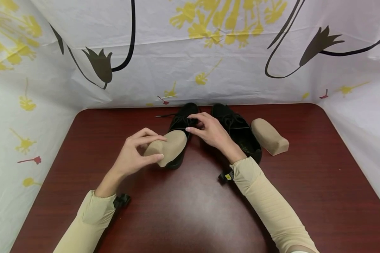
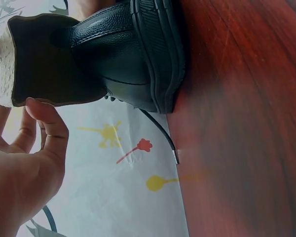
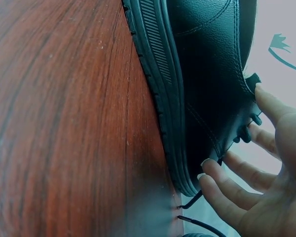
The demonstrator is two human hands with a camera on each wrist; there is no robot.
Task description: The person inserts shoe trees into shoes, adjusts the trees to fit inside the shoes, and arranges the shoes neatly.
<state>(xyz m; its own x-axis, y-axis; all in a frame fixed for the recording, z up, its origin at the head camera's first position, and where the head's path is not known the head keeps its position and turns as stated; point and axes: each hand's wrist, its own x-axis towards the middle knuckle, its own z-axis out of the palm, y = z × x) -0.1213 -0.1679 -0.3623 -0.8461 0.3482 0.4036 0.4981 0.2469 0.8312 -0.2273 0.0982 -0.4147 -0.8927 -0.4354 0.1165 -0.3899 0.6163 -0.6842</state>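
In the head view, my left hand (image 1: 133,153) pinches a beige molded shoe insert (image 1: 176,142) between thumb and fingers. Its narrower end reaches toward my wrist, and its broad end overlaps the opening of the left black lace-up shoe (image 1: 177,162). The left wrist view shows the insert's hollow, dark underside (image 2: 44,61) meeting the shoe's collar. My right hand (image 1: 213,130) holds the same shoe at the front, thumb by the tongue and fingers bent over the laces (image 3: 244,133). The insert's far end is hidden.
To the right stands the second black shoe (image 1: 237,130), its opening facing me. Beside it lies another beige shoe insert (image 1: 270,137). Everything rests on a dark red wooden table (image 1: 190,211), with a white patterned sheet (image 1: 164,70) hanging behind and at both sides.
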